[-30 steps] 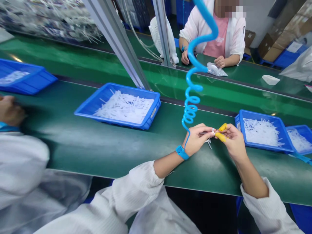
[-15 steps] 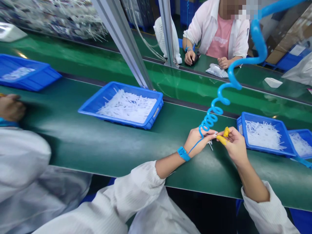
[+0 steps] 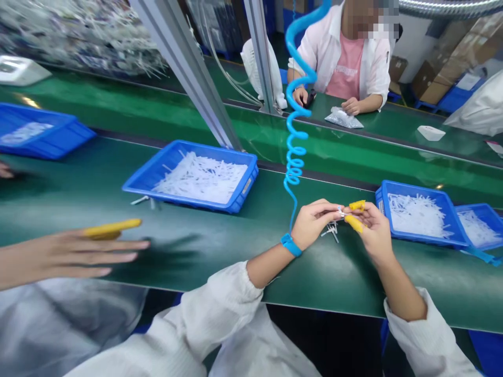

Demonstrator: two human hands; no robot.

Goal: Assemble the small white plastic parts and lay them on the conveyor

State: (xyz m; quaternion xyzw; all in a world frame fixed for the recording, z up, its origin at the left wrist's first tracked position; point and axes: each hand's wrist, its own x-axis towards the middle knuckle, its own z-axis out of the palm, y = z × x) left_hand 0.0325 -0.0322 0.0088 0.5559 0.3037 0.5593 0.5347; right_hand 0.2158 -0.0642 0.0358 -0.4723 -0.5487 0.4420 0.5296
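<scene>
My left hand (image 3: 312,222), with a blue wrist strap (image 3: 291,245) and coiled blue cord (image 3: 295,157), is closed in a pinch on a small white plastic piece (image 3: 341,212). My right hand (image 3: 375,230) meets it from the right, its fingertips also pinched at that piece. Yellow finger cots (image 3: 354,224) cover the right thumb and a finger. The piece's exact shape is mostly hidden by the fingers. Just beneath the hands, several thin white plastic pieces (image 3: 331,231) lie on the green work surface (image 3: 243,246).
Blue trays of white strips stand along the far edge: one left of centre (image 3: 245,196), one right (image 3: 432,240). From the left reaches a co-worker's hand (image 3: 94,251) with a yellow finger cot. A metal post (image 3: 188,73) rises behind. Across sits another person (image 3: 341,68).
My hands stay together at the small piece. The coiled cord has swung left and hangs straighter. At left, a co-worker's open hand has come in over the surface; white bits now show by the middle tray.
</scene>
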